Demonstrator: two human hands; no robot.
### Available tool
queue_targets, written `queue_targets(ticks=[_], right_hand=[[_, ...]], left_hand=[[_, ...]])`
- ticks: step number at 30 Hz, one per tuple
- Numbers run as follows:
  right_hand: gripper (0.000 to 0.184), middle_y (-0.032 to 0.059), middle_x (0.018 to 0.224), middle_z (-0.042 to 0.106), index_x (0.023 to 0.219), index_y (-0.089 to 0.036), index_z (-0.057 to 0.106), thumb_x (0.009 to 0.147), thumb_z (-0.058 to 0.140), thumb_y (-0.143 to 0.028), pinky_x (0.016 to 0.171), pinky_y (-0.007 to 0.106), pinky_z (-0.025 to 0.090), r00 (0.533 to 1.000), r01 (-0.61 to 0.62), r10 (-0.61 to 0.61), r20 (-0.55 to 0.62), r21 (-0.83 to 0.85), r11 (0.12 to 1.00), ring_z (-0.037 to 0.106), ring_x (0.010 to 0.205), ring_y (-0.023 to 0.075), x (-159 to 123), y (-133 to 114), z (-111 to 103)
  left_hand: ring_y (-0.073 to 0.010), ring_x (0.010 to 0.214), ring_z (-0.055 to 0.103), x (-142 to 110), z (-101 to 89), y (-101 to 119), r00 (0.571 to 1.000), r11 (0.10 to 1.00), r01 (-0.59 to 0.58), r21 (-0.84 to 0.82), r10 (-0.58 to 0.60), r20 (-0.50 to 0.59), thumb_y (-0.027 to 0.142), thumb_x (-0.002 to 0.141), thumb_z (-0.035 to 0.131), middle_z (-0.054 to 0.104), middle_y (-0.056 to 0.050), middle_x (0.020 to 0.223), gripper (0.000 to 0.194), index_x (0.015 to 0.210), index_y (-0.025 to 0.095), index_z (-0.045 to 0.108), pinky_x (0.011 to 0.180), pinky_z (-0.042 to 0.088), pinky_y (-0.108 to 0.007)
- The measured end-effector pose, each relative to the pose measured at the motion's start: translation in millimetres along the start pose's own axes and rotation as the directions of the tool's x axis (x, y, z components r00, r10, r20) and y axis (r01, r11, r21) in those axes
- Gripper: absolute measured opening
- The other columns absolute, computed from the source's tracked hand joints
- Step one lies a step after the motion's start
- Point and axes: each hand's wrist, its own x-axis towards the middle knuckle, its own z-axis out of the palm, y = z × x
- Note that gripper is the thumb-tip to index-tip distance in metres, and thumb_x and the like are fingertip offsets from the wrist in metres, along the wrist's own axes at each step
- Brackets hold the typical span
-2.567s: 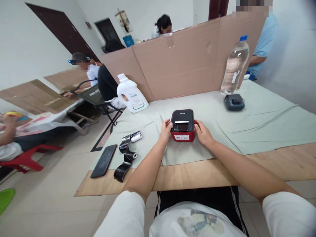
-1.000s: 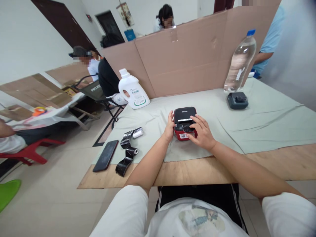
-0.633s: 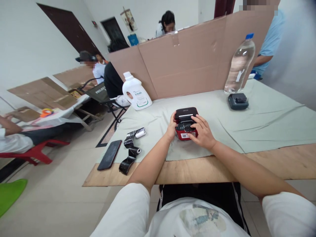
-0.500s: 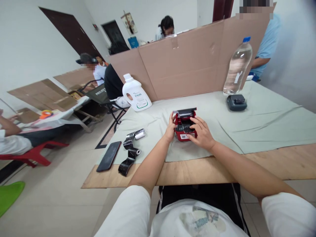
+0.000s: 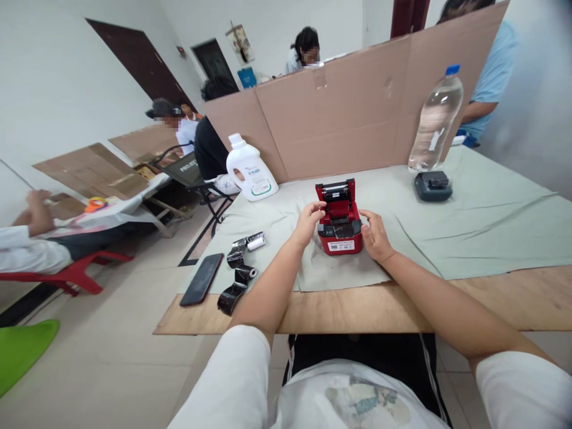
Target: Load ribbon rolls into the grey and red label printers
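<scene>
On cloth: red printer (image 5: 342, 243), lid up; hands (image 5: 308, 221) (image 5: 376, 236) beside it, fingers loosely curled; inside shadowed

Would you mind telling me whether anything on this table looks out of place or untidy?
Yes: on the left, the black film lies loosely unrolled in curls beside the phone, which looks untidy. The cloth is creased and stops unevenly short of the near edge, leaving bare wood. I see no spill.
</scene>
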Motion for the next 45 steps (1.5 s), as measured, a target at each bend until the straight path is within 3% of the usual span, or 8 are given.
queue_targets(ticks=[3, 6, 12, 22, 26, 31, 38, 45], right_hand=[[0.051, 0.0151, 0.120, 0.060, 0.127, -0.019, 0.051, 0.099, 0.026, -0.054, 0.099, 0.050, 0.046, 0.999, -0.046, 0.046, 0.021, 0.021, 0.999, 0.054, 0.113, 0.0279, -3.1, 6.3, 3.4], [0.052, 0.0149, 0.121, 0.060, 0.126, -0.019, 0.052, 0.099, 0.025, -0.054, 0.100, 0.050, 0.045, 0.997, -0.058, 0.057, 0.049, 0.030, 0.998, 0.053, 0.115, 0.0281, -4.1, 7.9, 3.2], [0.052, 0.0140, 0.118, 0.061, 0.123, -0.020, 0.054, 0.099, 0.025, -0.056, 0.099, 0.051, 0.044, 0.995, -0.068, 0.066, 0.070, 0.035, 0.997, 0.055, 0.113, 0.0282, -2.9, 9.7, 1.0], [0.055, 0.0144, 0.117, 0.060, 0.122, -0.019, 0.054, 0.097, 0.025, -0.059, 0.095, 0.049, 0.046, 0.992, -0.087, 0.080, 0.094, 0.071, 0.994, 0.056, 0.109, 0.0279, -2.9, 13.8, 0.9], [0.055, 0.0142, 0.117, 0.060, 0.123, -0.020, 0.054, 0.097, 0.027, -0.060, 0.095, 0.050, 0.047, 0.989, -0.105, 0.095, 0.110, 0.094, 0.990, 0.056, 0.110, 0.0281, -2.6, 12.8, -0.1], [0.053, 0.0136, 0.118, 0.059, 0.123, -0.021, 0.053, 0.097, 0.029, -0.060, 0.097, 0.049, 0.047, 0.987, -0.124, 0.110, 0.115, 0.122, 0.985, 0.056, 0.113, 0.0278, -2.4, 11.1, -0.7], [0.053, 0.0155, 0.118, 0.059, 0.124, -0.018, 0.053, 0.097, 0.029, -0.059, 0.094, 0.048, 0.049, 0.988, -0.112, 0.099, 0.114, 0.108, 0.988, 0.056, 0.111, 0.0279, -2.5, 11.5, -0.2], [0.052, 0.0145, 0.118, 0.059, 0.124, -0.020, 0.053, 0.097, 0.029, -0.058, 0.094, 0.048, 0.048, 0.986, -0.118, 0.106, 0.129, 0.096, 0.988, 0.057, 0.110, 0.0278, -1.5, 11.2, -1.7]], left_hand=[[-0.0221, 0.107, 0.061, 18.9, 13.6, 23.4, 0.986, 0.901, -0.113, 0.418, 0.050, 0.158, 0.018, 0.076, 0.053, 0.069, -0.008, 0.114, 0.033, 0.106, 0.017, 0.066, 0.098, 0.044, -0.036], [-0.0283, 0.113, 0.060, 34.3, 34.7, 38.6, 0.936, 0.556, -0.176, 0.812, -0.161, 0.313, 0.018, 0.077, 0.058, 0.070, -0.009, 0.115, 0.033, 0.108, 0.020, 0.069, 0.105, 0.036, -0.045], [-0.0299, 0.107, 0.062, 49.3, 54.7, 43.8, 0.831, 0.220, -0.236, 0.947, -0.459, 0.314, 0.025, 0.075, 0.064, 0.073, -0.009, 0.105, 0.027, 0.100, 0.021, 0.073, 0.103, 0.033, -0.046], [-0.0262, 0.101, 0.061, 42.1, 36.7, 25.8, 0.946, 0.684, -0.167, 0.710, -0.091, 0.310, 0.012, 0.060, 0.072, 0.069, -0.003, 0.099, 0.036, 0.094, 0.021, 0.063, 0.100, 0.039, -0.042], [-0.0206, 0.090, 0.061, 40.6, 1.9, 28.3, 0.938, 0.956, -0.135, 0.261, 0.038, 0.344, 0.012, 0.059, 0.073, 0.065, -0.002, 0.089, 0.035, 0.092, 0.016, 0.061, 0.093, 0.044, -0.041], [-0.0187, 0.084, 0.063, 32.5, -83.9, 25.8, 0.967, 0.982, 0.015, 0.191, -0.063, 0.248, 0.020, 0.061, 0.074, 0.066, -0.004, 0.089, 0.040, 0.099, 0.014, 0.061, 0.087, 0.047, -0.039], [-0.0256, 0.094, 0.064, 5.5, -165.0, -21.9, 0.945, 0.428, 0.230, 0.874, -0.312, -0.096, 0.021, 0.061, 0.074, 0.071, -0.005, 0.093, 0.035, 0.096, 0.020, 0.069, 0.086, 0.048, -0.035], [-0.0239, 0.116, 0.057, -8.5, -207.5, -34.2, 0.954, 0.356, 0.219, 0.909, -0.273, -0.123, 0.024, 0.070, 0.067, 0.065, -0.006, 0.126, 0.052, 0.122, 0.021, 0.064, 0.101, 0.042, -0.031]])
